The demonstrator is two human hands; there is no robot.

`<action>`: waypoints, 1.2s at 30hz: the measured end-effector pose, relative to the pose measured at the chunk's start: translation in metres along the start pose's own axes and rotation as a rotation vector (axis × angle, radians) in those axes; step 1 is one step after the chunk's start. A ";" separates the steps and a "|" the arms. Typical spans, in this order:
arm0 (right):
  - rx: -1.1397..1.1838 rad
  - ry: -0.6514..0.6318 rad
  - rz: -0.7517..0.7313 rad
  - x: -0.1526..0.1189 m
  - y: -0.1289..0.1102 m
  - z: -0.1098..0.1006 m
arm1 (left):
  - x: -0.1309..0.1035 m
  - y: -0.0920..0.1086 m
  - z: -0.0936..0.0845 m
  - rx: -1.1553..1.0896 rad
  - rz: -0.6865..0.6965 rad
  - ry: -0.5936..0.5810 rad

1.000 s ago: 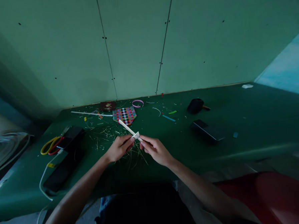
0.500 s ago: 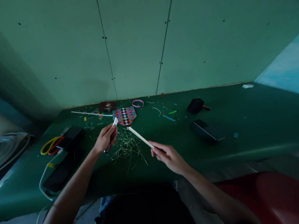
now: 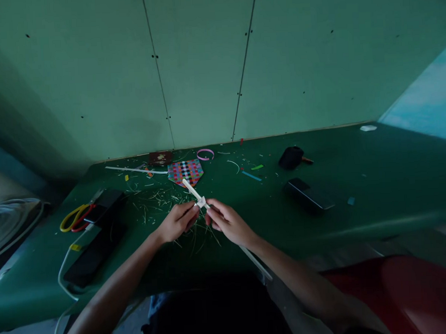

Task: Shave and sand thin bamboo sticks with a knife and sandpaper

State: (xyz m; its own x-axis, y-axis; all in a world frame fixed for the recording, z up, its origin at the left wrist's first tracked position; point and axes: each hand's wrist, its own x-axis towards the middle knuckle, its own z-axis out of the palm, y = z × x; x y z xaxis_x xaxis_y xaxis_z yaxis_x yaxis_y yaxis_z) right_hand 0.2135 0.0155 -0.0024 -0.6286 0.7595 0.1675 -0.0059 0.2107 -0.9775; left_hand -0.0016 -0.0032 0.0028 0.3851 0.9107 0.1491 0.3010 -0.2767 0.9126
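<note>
Fingers of the left hand (image 3: 178, 222) pinch a small pale blade, probably a cutter, at about (image 3: 201, 203), set against a thin pale strip (image 3: 192, 189). The right hand (image 3: 226, 222) is clamped on that strip just behind, over the green tabletop (image 3: 358, 180). The strip looks light, narrow and springy, best held close to the cut. Shavings (image 3: 161, 197) and a woven checked piece (image 3: 186, 172) lie beyond.

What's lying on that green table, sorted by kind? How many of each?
Dark flat phone-like devices: 3
Scissors: 1
Checkered woven mat: 1
Pink ring: 1
Black lump with a handle: 1
Total: 7, loose scraps not counted.
</note>
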 end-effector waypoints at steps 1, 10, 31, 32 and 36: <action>-0.018 0.005 0.004 0.002 -0.001 0.001 | 0.000 0.001 0.000 -0.007 -0.001 -0.009; -0.074 0.032 0.024 0.002 0.000 0.004 | 0.001 0.004 0.001 -0.029 -0.042 -0.016; 0.067 -0.013 0.109 -0.027 0.006 -0.014 | -0.001 0.001 -0.017 -0.123 -0.071 0.101; 0.071 -0.021 0.104 -0.023 0.006 -0.011 | -0.001 0.002 -0.011 -0.105 -0.063 0.050; 0.055 -0.026 0.046 -0.007 0.003 0.001 | 0.000 0.001 0.001 -0.064 -0.037 -0.053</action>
State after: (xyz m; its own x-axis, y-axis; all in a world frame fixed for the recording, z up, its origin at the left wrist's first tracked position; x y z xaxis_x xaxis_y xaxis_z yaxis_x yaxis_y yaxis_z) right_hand 0.2174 0.0097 -0.0065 -0.6490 0.7513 0.1197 -0.0189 0.1413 -0.9898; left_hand -0.0007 -0.0038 0.0030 0.4213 0.9018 0.0964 0.2599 -0.2218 0.9398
